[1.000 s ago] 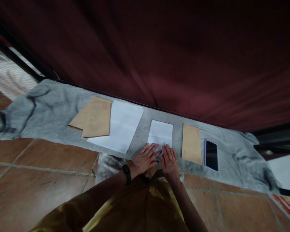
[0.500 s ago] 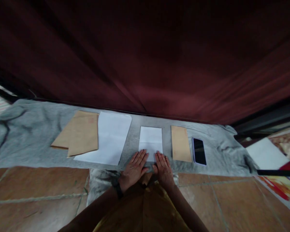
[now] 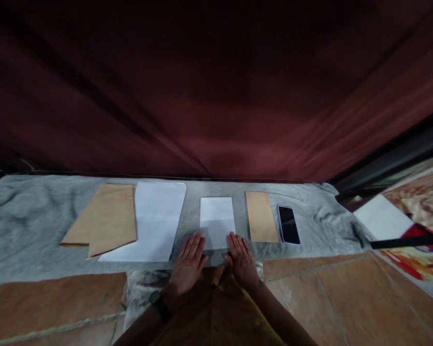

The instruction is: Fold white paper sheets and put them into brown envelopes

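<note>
White rectangular paper (image 3: 217,218), small and smooth, lies flat on the grey cloth-covered tabletop (image 3: 190,211), squarely in front of the person. It should be light and thin, easy to crease or tear, and apt to slide on the soft cloth if pushed; the near corners or the long side edges look like the best places to take hold.

The left hand (image 3: 188,263) lies palm down at the near left corner, its fingers straight, nearly together, with the thumb apart. The right hand (image 3: 241,259) mirrors it at the near right corner, fingers extended and slightly fanned. Neither is closed around anything; in this dim, distant view I cannot tell how firmly they press.

To the left lie overlapping brown paper envelopes (image 3: 115,216) partly on larger white paper sheets (image 3: 157,216). To the right are a single tan paper envelope (image 3: 261,216) and a dark-screened phone (image 3: 289,225) (pale purple round the rim).
</note>
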### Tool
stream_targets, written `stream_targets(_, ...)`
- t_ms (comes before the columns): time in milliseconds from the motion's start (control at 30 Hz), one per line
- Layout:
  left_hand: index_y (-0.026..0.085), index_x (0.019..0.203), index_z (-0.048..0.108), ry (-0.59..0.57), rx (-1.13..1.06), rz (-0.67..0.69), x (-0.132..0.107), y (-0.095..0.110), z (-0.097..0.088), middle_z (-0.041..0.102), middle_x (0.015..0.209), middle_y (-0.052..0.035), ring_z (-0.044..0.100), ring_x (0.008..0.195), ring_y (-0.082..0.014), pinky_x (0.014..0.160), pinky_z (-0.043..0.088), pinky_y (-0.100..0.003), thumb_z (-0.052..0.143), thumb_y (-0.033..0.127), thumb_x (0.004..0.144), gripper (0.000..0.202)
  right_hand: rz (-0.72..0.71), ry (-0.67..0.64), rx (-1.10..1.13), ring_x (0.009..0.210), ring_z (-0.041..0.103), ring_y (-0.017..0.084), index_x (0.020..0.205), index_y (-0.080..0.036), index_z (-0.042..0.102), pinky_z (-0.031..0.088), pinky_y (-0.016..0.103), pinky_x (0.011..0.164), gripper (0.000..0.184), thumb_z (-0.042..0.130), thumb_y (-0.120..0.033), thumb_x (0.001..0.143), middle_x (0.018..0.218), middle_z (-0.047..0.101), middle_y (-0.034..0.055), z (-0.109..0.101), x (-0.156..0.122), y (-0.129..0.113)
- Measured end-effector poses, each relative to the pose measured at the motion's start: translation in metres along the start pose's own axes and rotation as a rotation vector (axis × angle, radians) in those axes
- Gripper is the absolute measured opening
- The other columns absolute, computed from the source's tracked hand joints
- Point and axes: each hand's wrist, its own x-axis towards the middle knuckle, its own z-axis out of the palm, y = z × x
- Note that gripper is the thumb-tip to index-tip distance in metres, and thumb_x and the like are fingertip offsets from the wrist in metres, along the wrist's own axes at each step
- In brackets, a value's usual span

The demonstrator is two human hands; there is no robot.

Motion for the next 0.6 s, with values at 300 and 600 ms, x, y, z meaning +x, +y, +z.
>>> stream_targets(300,0.011,0.153,0.035,-0.033,-0.017,0.016,0.082,0.023,0.024,0.039,0.159,-0.0150,0.031,0.150,-0.0243,0.120,0.034,-0.045,0.039,0.031,0.099,0.057,0.006,0.005,0.007,0.148,0.034,0.026,0.159,-0.014,0.024,0.032,0.048,0.119,0.060,0.042,-0.032,0.105,0.159,0.040,0.0132,-0.001,0.002,-0.001)
stream_targets(600,0.008,0.150,0.039,-0.007,0.008,-0.037,0.112,-0.009,0.035,0.043,0.156,-0.0189,0.035,0.149,-0.0260,0.121,0.032,-0.047,0.036,0.046,0.101,0.062,0.049,0.003,0.025,0.144,0.041,0.025,0.157,-0.015,0.030,0.034,0.047,0.118,0.058,0.043,-0.034,0.104,0.157,0.043,0.0117,-0.004,0.006,-0.004)
